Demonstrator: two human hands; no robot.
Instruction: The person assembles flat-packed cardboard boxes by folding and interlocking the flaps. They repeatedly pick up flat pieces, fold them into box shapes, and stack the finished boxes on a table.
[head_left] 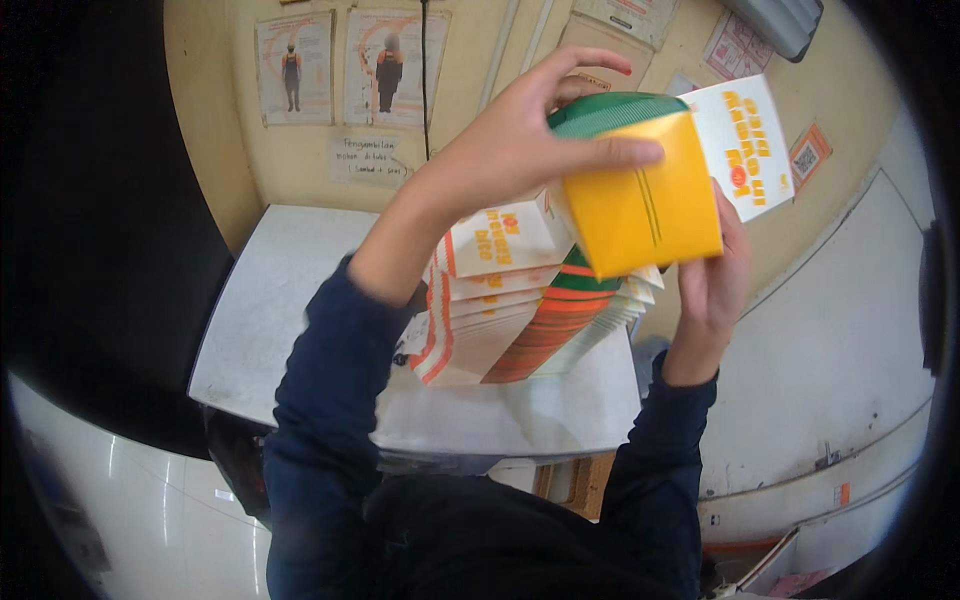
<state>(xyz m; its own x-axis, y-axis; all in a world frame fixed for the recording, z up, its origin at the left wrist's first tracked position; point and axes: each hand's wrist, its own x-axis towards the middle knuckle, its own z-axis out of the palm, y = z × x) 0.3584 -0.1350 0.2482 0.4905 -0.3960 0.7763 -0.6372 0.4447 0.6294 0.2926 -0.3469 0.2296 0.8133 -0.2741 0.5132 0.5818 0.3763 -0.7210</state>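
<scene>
The yellow carton (645, 205) is right of centre in the upper frame, raised above the bench (270, 310) and tilted, its green curved panel (620, 115) uppermost and its white flap (742, 140) standing out to the right. The left hand (525, 140) wraps it from the left: thumb pressed flat on the yellow face, one finger lifted clear above the green panel. The right hand (718, 270) meets the lower right edge; most of its fingers are hidden, so I cannot tell whether they pinch or only support.

Thin card like this probably creases easily; the thumb should press lightly and near a fold, while the right hand steadies the lower edge so the walls stay square. The loose flap is best kept free of the fingers.

Below, at mid-frame, a stack of cartons (525, 330) leans in layers. Posters (295, 70) hang upper left.
</scene>
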